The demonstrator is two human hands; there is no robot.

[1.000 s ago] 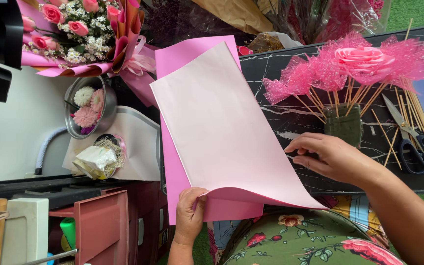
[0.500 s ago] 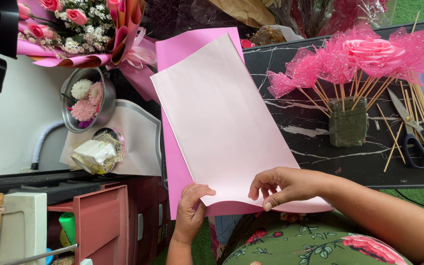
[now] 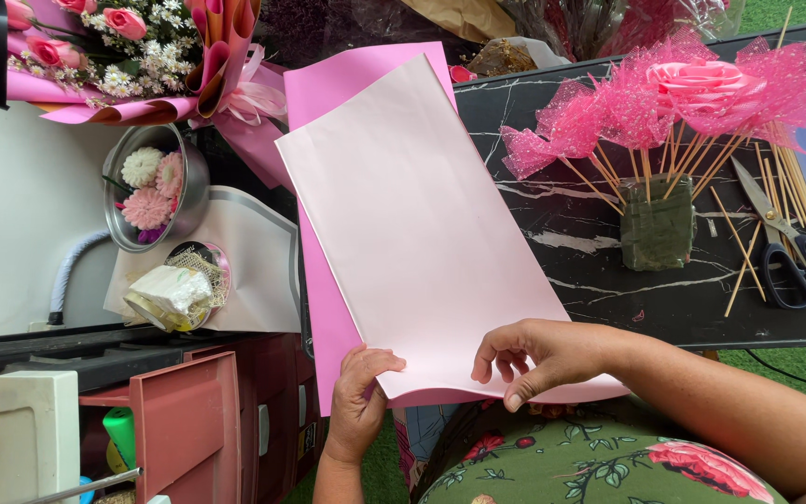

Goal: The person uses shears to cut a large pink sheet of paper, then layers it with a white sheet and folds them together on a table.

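A large pale pink sheet of wrapping paper (image 3: 412, 224) lies over a brighter pink sheet (image 3: 328, 308) across the black marble-look table (image 3: 590, 233). My left hand (image 3: 361, 401) grips the near left corner of the sheets, thumb on top. My right hand (image 3: 538, 359) pinches the near edge of the pale sheet, fingers curled over it. Both hands hold the paper just above my lap, which is covered in green floral fabric (image 3: 599, 462).
Pink net flowers on wooden sticks (image 3: 673, 93) stand in a green foam block (image 3: 657, 229). Black scissors (image 3: 790, 257) lie at the right. A pink bouquet (image 3: 132, 56), a metal bowl of flowers (image 3: 151, 187) and a red drawer unit (image 3: 188, 425) are at the left.
My right hand has moved from the sheet's right edge to its near edge, close to my left hand. The paper has shifted slightly.
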